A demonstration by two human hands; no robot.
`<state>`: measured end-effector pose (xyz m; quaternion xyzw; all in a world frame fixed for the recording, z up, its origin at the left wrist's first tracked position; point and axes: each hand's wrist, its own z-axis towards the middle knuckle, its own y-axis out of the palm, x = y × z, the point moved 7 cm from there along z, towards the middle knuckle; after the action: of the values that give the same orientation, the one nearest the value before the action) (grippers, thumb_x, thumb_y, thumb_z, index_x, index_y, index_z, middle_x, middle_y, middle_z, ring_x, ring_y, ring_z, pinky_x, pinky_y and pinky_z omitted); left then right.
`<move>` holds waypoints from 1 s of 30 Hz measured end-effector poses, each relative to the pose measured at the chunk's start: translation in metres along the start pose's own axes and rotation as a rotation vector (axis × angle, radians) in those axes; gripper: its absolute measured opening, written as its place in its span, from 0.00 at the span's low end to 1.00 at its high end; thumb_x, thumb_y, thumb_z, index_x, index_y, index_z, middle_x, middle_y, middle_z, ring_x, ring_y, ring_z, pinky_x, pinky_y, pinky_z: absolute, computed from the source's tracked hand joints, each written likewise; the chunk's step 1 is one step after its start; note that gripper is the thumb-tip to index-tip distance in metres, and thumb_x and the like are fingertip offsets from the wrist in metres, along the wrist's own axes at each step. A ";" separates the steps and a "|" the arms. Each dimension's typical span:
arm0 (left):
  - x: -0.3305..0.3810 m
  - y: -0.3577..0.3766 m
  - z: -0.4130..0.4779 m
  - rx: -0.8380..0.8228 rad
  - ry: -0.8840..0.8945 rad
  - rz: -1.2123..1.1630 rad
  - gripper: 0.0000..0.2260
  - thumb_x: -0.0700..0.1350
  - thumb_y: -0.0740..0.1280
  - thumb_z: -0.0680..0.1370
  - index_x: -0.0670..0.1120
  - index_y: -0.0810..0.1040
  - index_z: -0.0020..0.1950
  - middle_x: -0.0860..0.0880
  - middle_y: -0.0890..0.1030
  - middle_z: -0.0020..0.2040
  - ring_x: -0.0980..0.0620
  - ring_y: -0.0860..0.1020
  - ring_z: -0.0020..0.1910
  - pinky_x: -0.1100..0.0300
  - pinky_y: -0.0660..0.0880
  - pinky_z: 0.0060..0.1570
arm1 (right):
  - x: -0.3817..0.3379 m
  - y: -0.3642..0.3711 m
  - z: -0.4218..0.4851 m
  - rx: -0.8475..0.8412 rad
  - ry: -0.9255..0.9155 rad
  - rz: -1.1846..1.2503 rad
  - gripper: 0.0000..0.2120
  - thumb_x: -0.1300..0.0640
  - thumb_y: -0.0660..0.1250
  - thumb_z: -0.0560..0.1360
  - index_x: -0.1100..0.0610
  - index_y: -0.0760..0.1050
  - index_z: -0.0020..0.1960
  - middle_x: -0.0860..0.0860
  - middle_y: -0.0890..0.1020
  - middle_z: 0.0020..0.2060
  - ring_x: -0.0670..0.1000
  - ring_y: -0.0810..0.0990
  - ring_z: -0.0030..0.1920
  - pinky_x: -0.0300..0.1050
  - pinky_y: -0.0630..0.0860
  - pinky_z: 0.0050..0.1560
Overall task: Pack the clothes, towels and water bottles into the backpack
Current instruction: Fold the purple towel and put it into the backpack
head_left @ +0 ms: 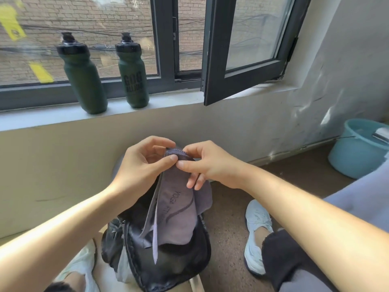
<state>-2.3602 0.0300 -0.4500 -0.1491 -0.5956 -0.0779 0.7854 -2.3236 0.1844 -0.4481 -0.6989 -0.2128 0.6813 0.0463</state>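
A purple-grey towel (179,211) printed with "YOGA" hangs from my two hands over the open black backpack (185,264), which stands on the floor between my feet. My left hand (143,163) and my right hand (206,163) both pinch the towel's top hem side by side. The towel's lower end drapes into the backpack's opening. Two dark green water bottles with black caps stand on the windowsill, one at the left (83,74) and one to its right (131,71).
A light blue bucket (357,150) sits on the floor at the far right by the wall. An open window sash (242,66) juts inward over the sill's right part. My pale shoes (255,234) flank the backpack. A lavender cloth (362,199) lies at the right.
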 end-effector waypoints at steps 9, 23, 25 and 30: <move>-0.019 0.001 0.001 -0.072 0.036 0.070 0.07 0.37 0.72 0.72 0.49 0.80 0.41 0.43 0.87 0.46 0.51 0.84 0.44 0.53 0.81 0.54 | -0.018 -0.041 -0.004 0.331 -0.205 -0.013 0.06 0.62 0.67 0.81 0.64 0.80 0.53 0.58 0.77 0.32 0.47 0.73 0.25 0.40 0.74 0.29; -0.081 0.026 -0.010 -0.169 0.006 0.586 0.13 0.64 0.71 0.66 0.60 0.83 0.46 0.64 0.85 0.45 0.61 0.84 0.47 0.53 0.82 0.53 | -0.028 -0.069 -0.016 0.526 -0.343 0.011 0.04 0.63 0.67 0.81 0.61 0.81 0.50 0.51 0.76 0.30 0.45 0.71 0.24 0.37 0.72 0.30; -0.088 0.029 -0.008 -0.170 0.036 0.699 0.11 0.63 0.70 0.68 0.58 0.80 0.42 0.61 0.82 0.41 0.57 0.80 0.43 0.52 0.80 0.47 | -0.029 -0.071 -0.016 0.529 -0.354 0.024 0.04 0.63 0.67 0.81 0.62 0.81 0.51 0.53 0.77 0.31 0.46 0.72 0.25 0.38 0.72 0.30; -0.106 0.029 0.003 -0.247 0.102 0.944 0.03 0.49 0.71 0.76 0.52 0.80 0.43 0.55 0.79 0.41 0.49 0.77 0.43 0.53 0.72 0.40 | -0.028 -0.082 -0.018 0.586 -0.374 0.053 0.04 0.63 0.67 0.81 0.59 0.81 0.50 0.48 0.78 0.33 0.46 0.72 0.27 0.38 0.72 0.31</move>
<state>-2.3836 0.0530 -0.5546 -0.4909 -0.4102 0.2091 0.7396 -2.3246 0.2526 -0.3919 -0.5243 0.0054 0.8306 0.1876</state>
